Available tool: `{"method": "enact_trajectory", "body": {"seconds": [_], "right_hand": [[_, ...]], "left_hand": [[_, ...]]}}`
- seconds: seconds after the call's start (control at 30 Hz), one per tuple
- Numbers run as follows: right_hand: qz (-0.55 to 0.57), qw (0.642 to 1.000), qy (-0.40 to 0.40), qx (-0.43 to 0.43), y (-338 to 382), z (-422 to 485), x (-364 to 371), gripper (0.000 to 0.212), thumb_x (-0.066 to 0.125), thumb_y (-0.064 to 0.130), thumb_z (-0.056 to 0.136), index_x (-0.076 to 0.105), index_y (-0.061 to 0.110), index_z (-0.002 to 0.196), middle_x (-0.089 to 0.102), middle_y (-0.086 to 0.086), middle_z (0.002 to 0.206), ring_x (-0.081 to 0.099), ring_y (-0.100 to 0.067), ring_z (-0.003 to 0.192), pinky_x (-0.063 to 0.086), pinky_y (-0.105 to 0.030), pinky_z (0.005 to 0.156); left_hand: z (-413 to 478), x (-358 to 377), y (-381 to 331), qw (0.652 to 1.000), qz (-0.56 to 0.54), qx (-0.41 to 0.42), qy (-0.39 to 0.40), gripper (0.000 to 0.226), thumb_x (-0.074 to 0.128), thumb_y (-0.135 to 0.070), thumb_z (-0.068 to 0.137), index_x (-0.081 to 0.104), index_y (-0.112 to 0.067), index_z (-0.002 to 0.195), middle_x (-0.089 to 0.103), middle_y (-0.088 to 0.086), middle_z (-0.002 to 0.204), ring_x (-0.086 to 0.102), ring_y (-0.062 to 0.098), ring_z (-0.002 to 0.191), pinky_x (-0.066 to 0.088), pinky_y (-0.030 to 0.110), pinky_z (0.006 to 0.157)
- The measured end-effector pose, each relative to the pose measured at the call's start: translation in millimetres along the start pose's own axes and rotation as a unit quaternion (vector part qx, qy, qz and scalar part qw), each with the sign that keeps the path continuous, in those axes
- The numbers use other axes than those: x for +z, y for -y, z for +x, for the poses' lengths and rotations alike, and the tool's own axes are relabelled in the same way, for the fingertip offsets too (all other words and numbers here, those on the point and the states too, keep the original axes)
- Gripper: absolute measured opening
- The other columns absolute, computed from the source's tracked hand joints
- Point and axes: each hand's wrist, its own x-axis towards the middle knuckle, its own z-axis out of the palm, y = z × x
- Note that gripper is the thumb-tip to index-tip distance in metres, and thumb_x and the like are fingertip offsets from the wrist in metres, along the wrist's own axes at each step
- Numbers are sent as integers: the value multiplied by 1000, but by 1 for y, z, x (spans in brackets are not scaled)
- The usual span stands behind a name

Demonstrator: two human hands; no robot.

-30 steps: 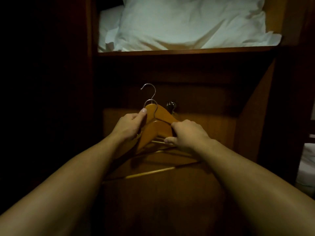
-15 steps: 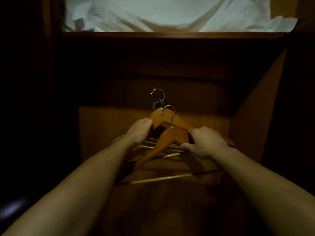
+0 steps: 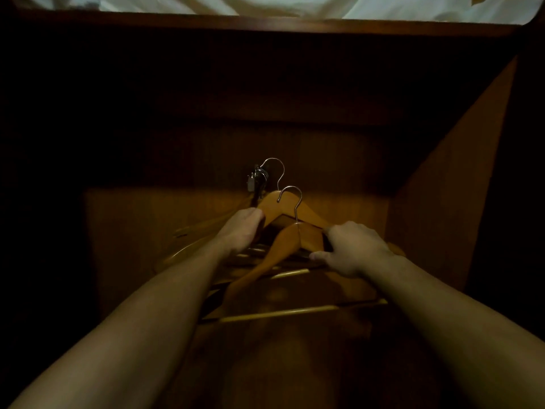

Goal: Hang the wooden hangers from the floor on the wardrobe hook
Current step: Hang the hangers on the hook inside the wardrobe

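Two wooden hangers with silver wire hooks are held up inside a dark wardrobe. My left hand (image 3: pixel 243 230) grips the left shoulder of the rear hanger (image 3: pixel 283 202), whose wire hook sits level with the metal wardrobe hook (image 3: pixel 257 179) on the back panel. My right hand (image 3: pixel 352 249) grips the right shoulder of the front hanger (image 3: pixel 283 243), which sits lower and nearer to me. More wooden hangers (image 3: pixel 203 225) hang from the wardrobe hook, fanned out to the left behind my left hand.
A wooden shelf (image 3: pixel 265 25) runs across the top with white bedding (image 3: pixel 295 4) on it. The wardrobe's right side panel (image 3: pixel 454 184) slants close to my right hand. Left of the hangers all is dark.
The view has tilted down and shifted, so the shelf now sits at the top edge. The two hangers have come apart, the front one lower, and the rear hanger's hook has reached the wardrobe hook.
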Motion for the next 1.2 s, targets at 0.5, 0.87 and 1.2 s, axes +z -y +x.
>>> {"method": "enact_trajectory", "body": {"seconds": [0.5, 0.87, 1.2], "right_hand": [[3, 999, 23, -37, 4, 49, 18, 34, 62, 60, 88, 46, 31, 77, 58, 6, 77, 55, -10, 66, 36, -26, 51], [-2, 997, 46, -58, 12, 56, 43, 36, 61, 60, 88, 40, 33, 76, 55, 6, 79, 52, -9, 69, 39, -29, 59], [15, 998, 35, -43, 6, 49, 43, 33, 57, 57, 92, 54, 27, 104, 56, 5, 81, 59, -13, 75, 56, -35, 73]], "left_hand": [[36, -7, 28, 999, -21, -34, -7, 30, 35, -30, 103, 55, -20, 82, 56, 2, 78, 52, 19, 74, 41, 34, 71], [33, -10, 51, 999, -19, -46, 3, 25, 38, -30, 102, 56, -19, 88, 54, 9, 90, 48, 24, 84, 37, 38, 77], [33, -25, 49, 998, 40, -52, 14, 24, 39, -29, 103, 55, -22, 86, 61, 3, 87, 60, 20, 80, 46, 35, 77]]}}
